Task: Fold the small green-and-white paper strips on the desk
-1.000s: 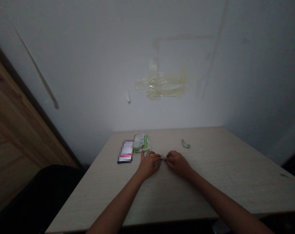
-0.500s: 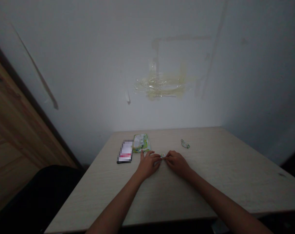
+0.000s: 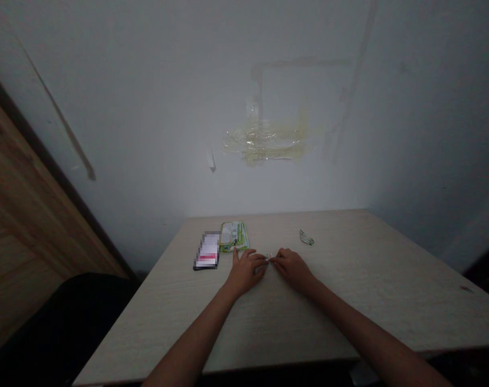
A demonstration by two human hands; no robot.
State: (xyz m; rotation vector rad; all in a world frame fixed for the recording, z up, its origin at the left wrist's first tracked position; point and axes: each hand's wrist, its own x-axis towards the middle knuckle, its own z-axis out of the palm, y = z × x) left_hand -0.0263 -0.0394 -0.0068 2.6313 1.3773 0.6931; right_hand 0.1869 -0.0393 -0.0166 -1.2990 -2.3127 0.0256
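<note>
My left hand (image 3: 246, 272) rests on the table, its thumb and fingertips closed on the left edge of a small white-and-green piece (image 3: 269, 257). From the other side, the fingertips of my right hand (image 3: 295, 270) pinch the same piece. Most of it is covered by fingers, and whether it is paper or plastic I cannot make out. A crumpled, similarly patterned strip (image 3: 307, 237) lies beyond my right hand. Behind my left hand is a green-and-white printed packet (image 3: 234, 236), lying flat, with a small dark mark near its front edge.
A phone (image 3: 207, 252) with a blurred-out screen lies left of the packet. The pale wooden table (image 3: 365, 279) meets a wall (image 3: 155, 123) with old tape (image 3: 264, 142) on it. A dark rounded shape (image 3: 66, 322) stands at the table's left, by wooden boards (image 3: 30, 199).
Both hands stay nearly in place on the small piece. Slightly less of it shows between the fingertips. The packet, phone and strip have not moved.
</note>
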